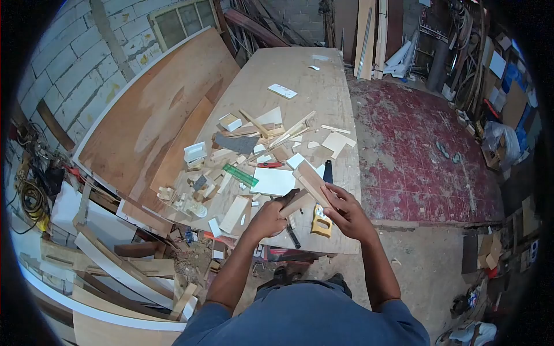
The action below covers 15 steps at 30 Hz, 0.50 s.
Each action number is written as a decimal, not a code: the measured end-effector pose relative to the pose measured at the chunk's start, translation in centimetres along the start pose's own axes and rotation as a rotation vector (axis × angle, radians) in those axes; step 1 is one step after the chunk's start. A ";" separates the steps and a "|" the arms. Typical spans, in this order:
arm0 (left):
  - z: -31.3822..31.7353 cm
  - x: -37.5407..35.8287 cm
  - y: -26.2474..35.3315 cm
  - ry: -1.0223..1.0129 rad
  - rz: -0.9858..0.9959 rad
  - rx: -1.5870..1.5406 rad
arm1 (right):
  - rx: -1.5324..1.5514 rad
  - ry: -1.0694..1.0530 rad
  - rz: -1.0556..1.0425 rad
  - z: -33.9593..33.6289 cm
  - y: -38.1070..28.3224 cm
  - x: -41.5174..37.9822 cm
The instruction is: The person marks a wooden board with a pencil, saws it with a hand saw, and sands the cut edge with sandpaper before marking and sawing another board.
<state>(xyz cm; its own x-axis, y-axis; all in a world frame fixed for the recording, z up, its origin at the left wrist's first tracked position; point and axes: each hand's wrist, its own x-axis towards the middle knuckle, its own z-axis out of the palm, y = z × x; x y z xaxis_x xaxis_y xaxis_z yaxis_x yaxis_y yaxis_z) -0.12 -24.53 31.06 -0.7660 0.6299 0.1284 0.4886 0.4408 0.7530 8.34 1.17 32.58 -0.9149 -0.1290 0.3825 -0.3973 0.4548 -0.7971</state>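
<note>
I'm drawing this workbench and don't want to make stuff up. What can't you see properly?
All in the head view:
Saw: part of its blade is hidden behind the upper wood piece and right hand.
Lower wood piece: one end is covered by the left hand.
White-edged board: cut off by the picture's bottom edge.
Green strip: any markings are too small to read.

Plain dusty-blue tee [340, 317], short sleeves [212, 316] in the same blue, pretty basic stuff. Forearms [232, 272] were bare, and so were the left hand [269, 219] and right hand [348, 212]. Dark footwear [280, 273] showed past the counter's [326, 101] near edge, too shadowy to make out details.
</note>
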 end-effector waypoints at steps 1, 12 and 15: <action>-0.2 -0.3 -0.9 -0.001 0.003 0.000 | -0.002 0.003 0.000 0.5 -0.7 0.0; -4.1 -3.0 -3.2 -0.115 -0.133 0.048 | -0.181 0.037 0.023 6.3 -2.6 2.1; -4.0 -3.3 -5.7 0.080 -0.087 -0.166 | -0.199 0.028 0.024 7.5 -4.0 1.4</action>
<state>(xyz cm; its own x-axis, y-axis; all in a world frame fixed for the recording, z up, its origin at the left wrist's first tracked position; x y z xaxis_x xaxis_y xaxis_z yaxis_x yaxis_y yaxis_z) -2.06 -31.64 28.93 -0.8360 0.5387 0.1042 0.3491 0.3758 0.8584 8.12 -7.48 32.79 -0.9205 -0.0925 0.3798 -0.3510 0.6228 -0.6992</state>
